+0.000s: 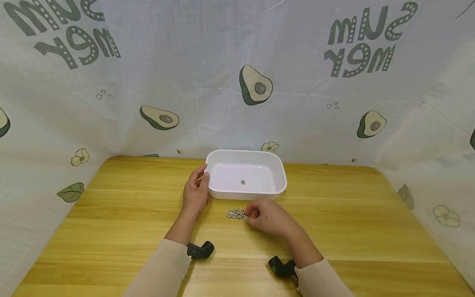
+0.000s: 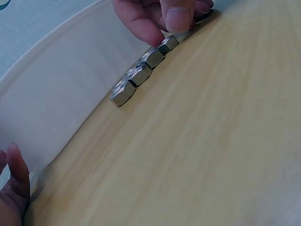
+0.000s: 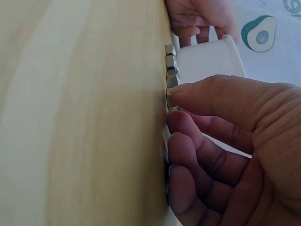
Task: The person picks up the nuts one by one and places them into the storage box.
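A white container (image 1: pixel 245 195) stands on the table, with one metal nut (image 1: pixel 243 182) lying inside. My left hand (image 1: pixel 195 194) grips its left end, fingers and thumb bent at the wall. Several hex nuts (image 1: pixel 234 215) lie in a cluster in front of the container; the left wrist view shows them as a line of nuts (image 2: pixel 139 74) beside the container wall. At the cluster's right side my right hand (image 1: pixel 268 217) pinches a nut (image 3: pixel 170 97) between thumb and index finger, other fingers curled. The fingertips partly hide that nut.
The wooden table (image 1: pixel 352 231) extends to both sides and in front of the container. Behind it hangs a pale curtain (image 1: pixel 208 82) with avocado prints. Each wrist wears a black camera, the left camera (image 1: pixel 201 250) and the right camera (image 1: pixel 282 267).
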A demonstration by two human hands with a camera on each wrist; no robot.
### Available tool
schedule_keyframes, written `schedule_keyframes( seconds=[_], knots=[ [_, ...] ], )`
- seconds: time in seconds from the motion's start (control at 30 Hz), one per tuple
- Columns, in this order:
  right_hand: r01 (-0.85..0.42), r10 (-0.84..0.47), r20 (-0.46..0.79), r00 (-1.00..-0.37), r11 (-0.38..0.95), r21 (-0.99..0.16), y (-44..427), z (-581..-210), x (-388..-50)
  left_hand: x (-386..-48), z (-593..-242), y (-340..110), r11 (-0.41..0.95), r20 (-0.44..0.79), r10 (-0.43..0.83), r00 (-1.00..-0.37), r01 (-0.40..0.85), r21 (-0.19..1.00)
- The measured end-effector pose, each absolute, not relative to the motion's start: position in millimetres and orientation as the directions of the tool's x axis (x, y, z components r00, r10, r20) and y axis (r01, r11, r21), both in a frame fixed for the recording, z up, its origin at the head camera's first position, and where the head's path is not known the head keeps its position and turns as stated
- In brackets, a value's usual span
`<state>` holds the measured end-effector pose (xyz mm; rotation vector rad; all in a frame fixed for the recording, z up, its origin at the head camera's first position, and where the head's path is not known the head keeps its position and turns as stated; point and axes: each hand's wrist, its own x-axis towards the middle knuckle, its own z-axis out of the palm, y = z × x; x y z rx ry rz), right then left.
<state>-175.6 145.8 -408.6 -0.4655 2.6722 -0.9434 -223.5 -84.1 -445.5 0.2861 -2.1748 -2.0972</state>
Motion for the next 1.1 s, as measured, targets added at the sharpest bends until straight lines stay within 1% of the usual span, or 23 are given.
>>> schedule_keyframes(
  seconds=[0.2,0.47,0.8,1.1],
  knots=[
    [-0.215,-0.360,-0.134,-0.923,0.774,-0.595,140.2,-411.6,-173.7,-223.5,-445.2,-84.4,0.031,-0.056,-0.207,-0.977,-0.064,0.997],
    [-0.232,-0.357,-0.116,-0.927,0.789,-0.568,136.9,-413.2,-173.6,-223.9,-445.4,-83.9,0.036,-0.060,-0.213,-0.975,-0.069,0.997],
    [-0.245,-0.363,-0.106,-0.926,0.788,-0.565,138.6,-410.6,-174.1,-222.5,-445.2,-83.7,0.043,-0.042,-0.215,-0.976,-0.052,0.998],
    [-0.219,-0.332,-0.098,-0.938,0.788,-0.575,139.9,-403.9,-173.8,-222.7,-445.2,-83.6,0.054,-0.039,-0.217,-0.975,-0.052,0.997]
  ],
)
